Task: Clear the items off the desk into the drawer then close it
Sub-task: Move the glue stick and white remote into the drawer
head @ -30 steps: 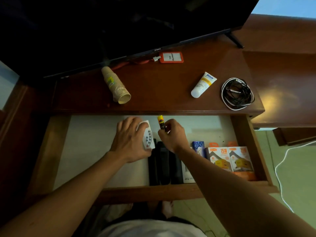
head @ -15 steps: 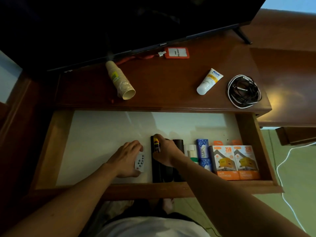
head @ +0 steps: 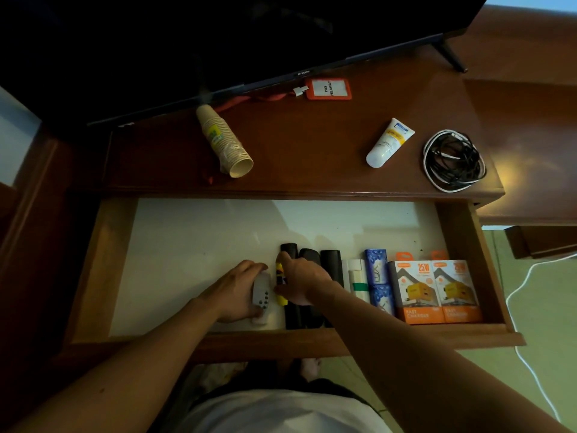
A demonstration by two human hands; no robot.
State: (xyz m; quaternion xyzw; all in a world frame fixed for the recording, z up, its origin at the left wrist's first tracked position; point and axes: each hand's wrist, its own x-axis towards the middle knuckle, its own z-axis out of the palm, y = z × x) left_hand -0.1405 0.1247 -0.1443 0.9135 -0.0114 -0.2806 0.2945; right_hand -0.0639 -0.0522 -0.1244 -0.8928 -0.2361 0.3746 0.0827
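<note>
Head view of an open wooden drawer [head: 459,264] with a white floor, pulled out below a dark reddish wooden desk [head: 312,145]. The left hand [head: 240,292] curls around a small white remote with dark buttons [head: 261,296], which rests on the drawer floor near the front wall. The right hand [head: 301,284] pinches a slim yellow-and-black stick [head: 281,284] between thumb and fingers; the stick lies just beside the remote, at its 3 o'clock, against a row of three black cylindrical items [head: 331,264]. Continuing toward 3 o'clock along the front of the drawer stand a white box with a green band [head: 356,279], two blue patterned packets [head: 377,279] and two orange-and-white charger boxes [head: 437,292]. On the desk, at 12 o'clock from the drawer, lie a tipped stack of tan paper cups [head: 223,140], an orange badge holder [head: 327,89], a white tube with a yellow label [head: 388,143] and a coil of black and white cable [head: 452,160], well apart from one another. A black television [head: 218,42] stands behind them.
</note>
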